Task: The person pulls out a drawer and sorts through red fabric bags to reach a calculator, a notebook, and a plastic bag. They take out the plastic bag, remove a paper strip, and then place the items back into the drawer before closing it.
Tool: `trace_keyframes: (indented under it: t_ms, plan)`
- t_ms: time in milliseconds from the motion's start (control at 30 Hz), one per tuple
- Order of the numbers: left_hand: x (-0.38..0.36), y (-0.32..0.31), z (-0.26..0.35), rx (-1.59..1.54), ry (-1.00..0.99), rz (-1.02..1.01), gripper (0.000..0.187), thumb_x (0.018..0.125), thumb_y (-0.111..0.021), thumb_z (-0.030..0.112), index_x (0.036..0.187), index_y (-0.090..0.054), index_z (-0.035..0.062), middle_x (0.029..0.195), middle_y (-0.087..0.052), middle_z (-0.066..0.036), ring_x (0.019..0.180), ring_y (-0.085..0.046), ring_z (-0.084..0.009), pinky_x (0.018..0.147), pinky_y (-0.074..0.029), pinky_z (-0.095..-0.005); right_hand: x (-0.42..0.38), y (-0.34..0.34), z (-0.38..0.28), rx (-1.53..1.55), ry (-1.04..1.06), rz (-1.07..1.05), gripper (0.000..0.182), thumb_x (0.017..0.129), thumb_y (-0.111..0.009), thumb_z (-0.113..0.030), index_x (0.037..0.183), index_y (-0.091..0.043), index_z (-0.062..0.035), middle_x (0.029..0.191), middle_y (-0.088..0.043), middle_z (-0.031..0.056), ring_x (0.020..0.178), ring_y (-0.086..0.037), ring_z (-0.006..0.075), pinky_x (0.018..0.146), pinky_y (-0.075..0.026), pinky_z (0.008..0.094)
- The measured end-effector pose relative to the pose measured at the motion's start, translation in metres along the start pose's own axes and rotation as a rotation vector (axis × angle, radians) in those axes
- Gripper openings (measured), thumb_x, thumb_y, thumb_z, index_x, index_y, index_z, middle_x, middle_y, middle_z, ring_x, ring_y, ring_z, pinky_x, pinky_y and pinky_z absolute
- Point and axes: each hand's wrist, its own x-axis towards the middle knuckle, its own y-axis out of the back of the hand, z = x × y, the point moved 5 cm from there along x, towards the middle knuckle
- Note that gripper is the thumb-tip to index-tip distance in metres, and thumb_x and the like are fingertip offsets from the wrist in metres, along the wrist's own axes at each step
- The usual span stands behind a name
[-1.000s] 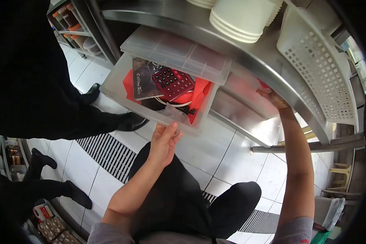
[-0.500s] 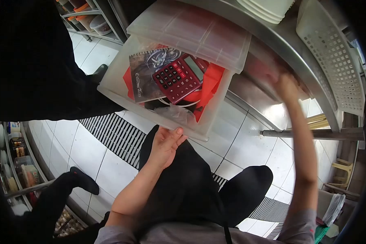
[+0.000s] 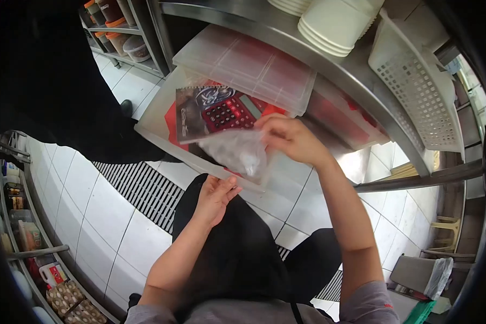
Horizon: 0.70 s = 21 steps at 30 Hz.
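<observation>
My left hand (image 3: 217,198) is closed on the front rim of a translucent plastic drawer (image 3: 167,141), pulled out below a metal counter. My right hand (image 3: 290,137) pinches the upper corner of a clear plastic bag (image 3: 235,151), above the drawer's front right part. Whatever is in the bag looks whitish and is blurred. Under and behind it lie a red calculator (image 3: 229,114) and a spiral notebook (image 3: 189,116) with a dark cover, the bag and hand hiding part of the calculator. Red material (image 3: 170,125) shows around them.
A translucent lid (image 3: 248,65) covers the drawer's rear. On the counter (image 3: 227,17) stand white tubs (image 3: 335,27) and a perforated white basket (image 3: 416,81). A person in dark clothes (image 3: 48,97) stands close on the left. Shelves with egg trays (image 3: 73,302) line the lower left.
My right hand has come from the right, under the counter, to the drawer and taken hold of the plastic bag. My left hand stays on the rim. The view has shifted slightly.
</observation>
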Motion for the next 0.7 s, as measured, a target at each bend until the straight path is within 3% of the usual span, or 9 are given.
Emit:
trace_keyframes:
  t_ms: [33, 67, 133, 167, 400, 500, 567, 700]
  plan:
    - [0.001, 0.000, -0.001, 0.019, -0.012, 0.003, 0.026, 0.084, -0.057, 0.015, 0.106, -0.046, 0.0058, 0.101, -0.057, -0.003, 0.094, -0.056, -0.0131, 0.083, -0.047, -0.0308, -0.009, 0.011, 0.009, 0.319, -0.082, 0.145, 0.012, 0.082, -0.047, -0.008, 0.092, -0.054, -0.0054, 0.105, -0.055, 0.0081, 0.099, -0.055, 0.0219, 0.079, -0.047, 0.0348]
    - [0.001, -0.002, 0.000, 0.016, -0.019, -0.004, 0.026, 0.084, -0.057, 0.015, 0.106, -0.046, 0.0058, 0.101, -0.057, -0.003, 0.094, -0.056, -0.0131, 0.083, -0.047, -0.0308, -0.017, 0.016, 0.011, 0.311, -0.077, 0.145, 0.012, 0.082, -0.047, -0.008, 0.092, -0.054, -0.0054, 0.105, -0.055, 0.0081, 0.099, -0.055, 0.0219, 0.079, -0.047, 0.0348]
    - [0.002, -0.004, 0.001, 0.023, -0.009, 0.000, 0.024, 0.084, -0.058, 0.015, 0.103, -0.047, 0.0054, 0.101, -0.058, -0.004, 0.094, -0.057, -0.0135, 0.082, -0.048, -0.0308, -0.029, 0.027, 0.026, 1.163, -0.122, 0.355, 0.018, 0.085, -0.043, -0.009, 0.101, -0.049, -0.0032, 0.110, -0.054, 0.0103, 0.100, -0.054, 0.0228, 0.086, -0.045, 0.0391]
    - [0.002, -0.005, 0.002, 0.027, -0.014, -0.011, 0.024, 0.084, -0.058, 0.015, 0.103, -0.047, 0.0054, 0.101, -0.058, -0.004, 0.094, -0.057, -0.0135, 0.082, -0.048, -0.0308, -0.031, 0.028, 0.027, 1.272, -0.067, 0.371, 0.029, 0.083, -0.041, -0.010, 0.111, -0.043, -0.0022, 0.112, -0.053, 0.0142, 0.103, -0.053, 0.0263, 0.089, -0.043, 0.0446]
    - [0.003, -0.011, 0.005, 0.040, 0.015, 0.023, 0.022, 0.085, -0.057, 0.016, 0.099, -0.045, 0.0047, 0.097, -0.057, -0.004, 0.090, -0.057, -0.0147, 0.082, -0.049, -0.0303, -0.052, 0.021, 0.039, 1.368, 0.030, 0.466, 0.034, 0.081, -0.038, -0.012, 0.113, -0.044, -0.0013, 0.115, -0.052, 0.0160, 0.108, -0.050, 0.0288, 0.091, -0.040, 0.0465]
    - [0.002, -0.013, 0.008, 0.016, 0.035, 0.044, 0.023, 0.083, -0.060, 0.016, 0.097, -0.045, 0.0052, 0.089, -0.056, -0.003, 0.081, -0.056, -0.0101, 0.080, -0.048, -0.0272, -0.060, 0.021, 0.033, 1.388, 0.043, 0.488, 0.038, 0.078, -0.039, -0.011, 0.115, -0.043, -0.0013, 0.117, -0.051, 0.0158, 0.109, -0.050, 0.0286, 0.094, -0.039, 0.0444]
    - [0.004, -0.015, 0.012, 0.023, 0.056, 0.042, 0.022, 0.083, -0.060, 0.016, 0.095, -0.046, 0.0053, 0.086, -0.056, -0.002, 0.079, -0.056, -0.0099, 0.079, -0.048, -0.0273, -0.064, 0.024, 0.027, 1.402, 0.073, 0.540, 0.029, 0.076, -0.040, -0.009, 0.103, -0.048, -0.0030, 0.110, -0.055, 0.0122, 0.106, -0.050, 0.0242, 0.092, -0.038, 0.0395]
    - [0.009, -0.019, 0.015, 0.023, 0.070, 0.041, 0.021, 0.082, -0.061, 0.015, 0.092, -0.047, 0.0053, 0.079, -0.055, -0.001, 0.073, -0.056, -0.0096, 0.077, -0.049, -0.0268, -0.075, 0.024, 0.025, 1.429, 0.095, 0.579, 0.032, 0.074, -0.039, -0.009, 0.103, -0.049, -0.0017, 0.111, -0.055, 0.0145, 0.107, -0.050, 0.0255, 0.094, -0.036, 0.0385]
